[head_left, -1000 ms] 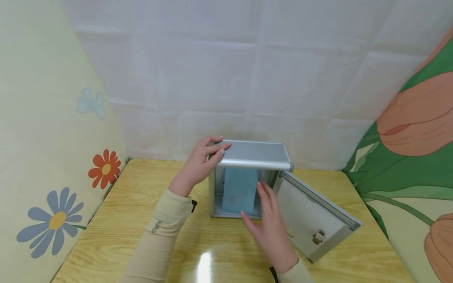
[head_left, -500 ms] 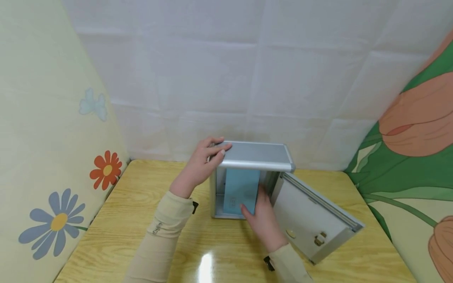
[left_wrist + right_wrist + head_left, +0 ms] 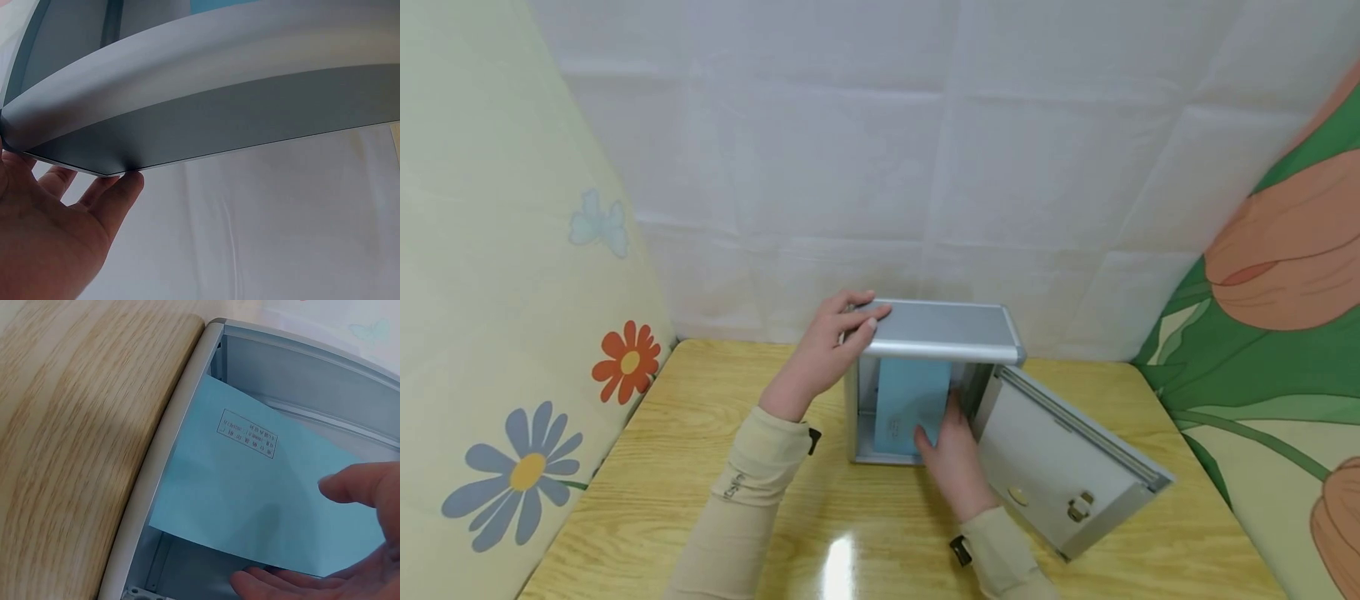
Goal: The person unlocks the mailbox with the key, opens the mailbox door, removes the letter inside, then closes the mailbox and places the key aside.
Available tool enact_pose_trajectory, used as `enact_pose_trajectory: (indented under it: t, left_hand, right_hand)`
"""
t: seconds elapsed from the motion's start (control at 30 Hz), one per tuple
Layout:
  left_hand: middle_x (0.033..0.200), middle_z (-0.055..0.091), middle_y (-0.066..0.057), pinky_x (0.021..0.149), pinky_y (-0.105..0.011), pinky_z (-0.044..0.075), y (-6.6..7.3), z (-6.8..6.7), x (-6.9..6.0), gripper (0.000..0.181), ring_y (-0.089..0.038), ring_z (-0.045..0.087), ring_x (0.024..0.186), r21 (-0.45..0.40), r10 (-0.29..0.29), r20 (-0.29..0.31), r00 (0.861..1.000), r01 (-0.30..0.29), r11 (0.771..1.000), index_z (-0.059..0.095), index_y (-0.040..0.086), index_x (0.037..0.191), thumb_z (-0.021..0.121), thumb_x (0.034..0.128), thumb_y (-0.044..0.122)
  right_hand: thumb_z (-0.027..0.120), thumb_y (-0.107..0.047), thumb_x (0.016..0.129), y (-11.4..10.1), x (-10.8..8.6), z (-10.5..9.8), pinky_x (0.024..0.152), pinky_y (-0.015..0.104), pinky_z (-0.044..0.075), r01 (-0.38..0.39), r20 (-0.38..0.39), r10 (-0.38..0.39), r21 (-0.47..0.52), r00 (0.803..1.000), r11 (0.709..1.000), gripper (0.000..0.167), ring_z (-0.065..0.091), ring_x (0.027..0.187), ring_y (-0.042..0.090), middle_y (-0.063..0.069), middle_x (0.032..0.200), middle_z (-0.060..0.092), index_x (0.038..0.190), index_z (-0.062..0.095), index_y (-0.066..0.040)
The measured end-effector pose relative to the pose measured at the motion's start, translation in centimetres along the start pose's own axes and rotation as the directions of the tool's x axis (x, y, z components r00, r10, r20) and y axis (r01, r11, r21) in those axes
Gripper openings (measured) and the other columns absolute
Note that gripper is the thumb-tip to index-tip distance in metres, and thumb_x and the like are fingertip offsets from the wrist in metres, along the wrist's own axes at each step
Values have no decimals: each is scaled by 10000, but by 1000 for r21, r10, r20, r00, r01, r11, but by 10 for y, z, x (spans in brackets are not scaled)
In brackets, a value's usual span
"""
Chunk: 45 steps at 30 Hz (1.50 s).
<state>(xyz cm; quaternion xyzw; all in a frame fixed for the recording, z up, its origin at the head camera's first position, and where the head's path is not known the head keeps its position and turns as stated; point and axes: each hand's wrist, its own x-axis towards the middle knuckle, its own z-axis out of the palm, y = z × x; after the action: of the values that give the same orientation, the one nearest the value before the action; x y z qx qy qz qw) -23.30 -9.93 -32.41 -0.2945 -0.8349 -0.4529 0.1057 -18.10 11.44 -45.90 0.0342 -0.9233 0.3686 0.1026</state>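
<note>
Blue ppr (image 3: 237, 487) btwn R-hand (image 3: 957, 462) thumb/fingers

Feed shows me a screened-in nook round a wood-grain tabletop (image 3: 662, 417). Pale sheet (image 3: 820, 150), fold-creased, fills the top of frame. Left side: cream hanging (image 3: 475, 292), printed with a red flower (image 3: 629, 362) and a blue-grey flower (image 3: 526, 473). Right edge: second hanging (image 3: 1247, 367), big orange tulips (image 3: 1292, 258). Reads as a dressed-up table corner. Room beyond hidden; home or studio, I cannot tell.
</note>
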Motion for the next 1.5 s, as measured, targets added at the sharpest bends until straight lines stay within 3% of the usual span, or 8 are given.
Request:
enact_pose_trajectory:
  t: [0.3, 0.47, 0.67, 0.77, 1.07, 1.2, 1.3, 1.5]
  left_hand:
    - [1447, 361, -88, 1002, -456, 349, -1, 1, -1, 378, -258, 286, 1341, -17, 1, -3, 1000, -1, 1000, 542, 172, 1374, 450, 1029, 293]
    - [1452, 356, -82, 1006, -458, 346, 0, 2, -2, 378, -258, 282, 1343, -14, -2, -2, 1000, 2, 1000, 541, 177, 1376, 450, 1029, 296]
    - [1460, 350, -60, 1009, -459, 340, 0, 3, -2, 378, -248, 272, 1344, -19, -14, -3, 1000, 14, 1000, 540, 192, 1377, 444, 1030, 306]
    - [1462, 348, -63, 1001, -457, 345, 0, 3, -3, 376, -250, 271, 1342, -22, -13, -4, 1000, 13, 1000, 541, 188, 1377, 441, 1032, 298]
    - [1443, 367, -83, 997, -440, 345, 0, 2, -3, 362, -252, 285, 1335, -26, 3, -16, 1000, -3, 1000, 553, 160, 1365, 457, 1028, 252]
    - [1446, 357, -76, 993, -437, 344, 0, 1, -3, 368, -250, 275, 1338, -30, -13, -3, 1000, 13, 999, 546, 171, 1372, 449, 1030, 267]
    - [1445, 358, -70, 990, -440, 344, 0, 0, -2, 368, -250, 272, 1338, -32, -22, -3, 1000, 22, 999, 549, 172, 1371, 454, 1029, 269]
    - [1446, 356, -60, 971, -438, 354, 0, -1, -1, 372, -245, 271, 1338, -27, -19, 3, 1000, 19, 999, 542, 189, 1376, 449, 1030, 289]
  right_hand:
    - [653, -108, 891, 4, 0, 2, 902, 544, 432, 40, -42, -39, 2, 998, 999, 701, 483, 1155, 480, 370, 1317, 428, 1424, 271, 140]
    - [634, -48, 899, 8, -2, 4, 789, 507, 496, 81, -83, -79, 18, 993, 997, 555, 585, 1008, 432, 332, 1170, 551, 1358, 379, 134]
    - [622, -25, 915, 11, -2, 4, 651, 398, 528, 118, -132, -104, 105, 986, 987, 137, 637, 784, 287, 152, 859, 625, 1031, 577, 31]
    - [634, -10, 908, 11, -4, 2, 635, 373, 531, 163, -170, -141, 122, 975, 979, 40, 641, 738, 254, 112, 803, 625, 920, 599, 4]
    - [611, 36, 909, 5, -19, -22, 535, 323, 470, 296, -243, -273, 60, 931, 953, 82, 577, 614, 174, 113, 781, 647, 981, 588, 4]
    - [630, 59, 885, 2, -31, -38, 530, 340, 466, 360, -261, -351, -17, 899, 933, 133, 591, 609, 180, 103, 799, 664, 994, 600, -13]
    - [652, 57, 870, -1, -39, -49, 558, 357, 495, 383, -251, -389, -72, 887, 921, 177, 644, 684, 193, 93, 856, 687, 1021, 625, -33]
    - [701, 94, 810, -3, -57, -69, 610, 303, 537, 427, -169, -440, -107, 882, 898, 306, 679, 768, 154, 41, 927, 711, 1065, 695, -76]
